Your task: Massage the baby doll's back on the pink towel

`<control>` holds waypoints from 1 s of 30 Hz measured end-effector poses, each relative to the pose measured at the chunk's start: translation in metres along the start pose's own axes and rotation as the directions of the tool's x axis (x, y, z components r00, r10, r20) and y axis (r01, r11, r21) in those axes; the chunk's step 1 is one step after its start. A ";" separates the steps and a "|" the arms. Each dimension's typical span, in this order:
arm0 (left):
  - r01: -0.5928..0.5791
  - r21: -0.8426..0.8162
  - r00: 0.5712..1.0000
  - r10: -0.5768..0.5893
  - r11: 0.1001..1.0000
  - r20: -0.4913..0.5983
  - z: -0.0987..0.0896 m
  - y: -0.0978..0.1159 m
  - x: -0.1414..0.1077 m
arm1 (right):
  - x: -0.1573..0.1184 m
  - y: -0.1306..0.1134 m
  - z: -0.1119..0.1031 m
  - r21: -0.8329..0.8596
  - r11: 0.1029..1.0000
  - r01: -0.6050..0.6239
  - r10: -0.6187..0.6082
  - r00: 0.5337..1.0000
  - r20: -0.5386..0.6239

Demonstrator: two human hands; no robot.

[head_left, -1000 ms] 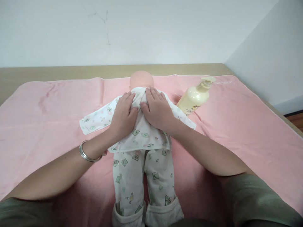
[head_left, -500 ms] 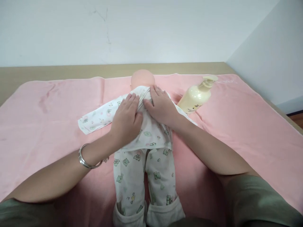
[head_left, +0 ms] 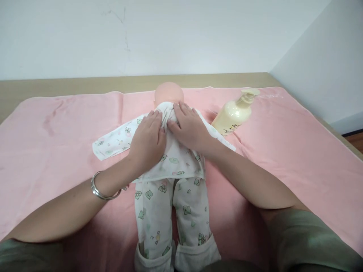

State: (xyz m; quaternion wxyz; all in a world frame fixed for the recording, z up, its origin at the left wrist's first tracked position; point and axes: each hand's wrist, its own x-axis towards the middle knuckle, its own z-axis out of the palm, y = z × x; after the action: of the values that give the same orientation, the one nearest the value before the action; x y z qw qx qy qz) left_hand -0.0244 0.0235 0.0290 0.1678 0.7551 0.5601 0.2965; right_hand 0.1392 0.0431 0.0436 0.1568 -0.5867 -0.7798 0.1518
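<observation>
In the head view a baby doll lies stretched out with its head toward the wall, dressed in a white printed top and matching trousers. My left hand rests flat on the upper left of the top, fingers extended toward the head. On the upper right part lies my right hand, also flat, its thumb stretched toward the middle. Between the two hands the cloth is bunched into folds. The doll's face is hidden, and so are its hands inside the long sleeves.
A pink cloth covers most of the wooden table. To the right of the doll's shoulder a cream pump bottle leans at a tilt. Behind the table's far edge rises a white wall.
Both hands stay on the doll's upper body and have shifted only slightly. The whole view has drifted a little; doll and bottle otherwise lie as before.
</observation>
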 end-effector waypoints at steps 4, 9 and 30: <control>-0.008 -0.032 1.000 0.009 0.999 0.019 -0.002 0.003 -0.003 | 0.011 0.009 0.000 0.014 0.999 -0.032 0.033 0.997 -0.068; 0.059 -0.117 0.998 -0.058 0.991 0.014 -0.003 -0.010 0.019 | -0.020 -0.017 0.010 -0.119 0.993 -0.014 0.004 0.997 -0.078; -0.067 -0.197 0.991 0.042 0.978 -0.126 0.006 -0.019 0.011 | -0.025 -0.029 -0.027 -0.010 0.987 0.159 -0.158 0.973 -0.167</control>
State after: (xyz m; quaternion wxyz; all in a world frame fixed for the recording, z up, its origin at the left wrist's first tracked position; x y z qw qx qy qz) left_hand -0.0325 0.0403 0.0162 0.2006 0.7299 0.5155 0.4015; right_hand 0.1315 0.0125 0.0783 0.2344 -0.5330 -0.8080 0.0901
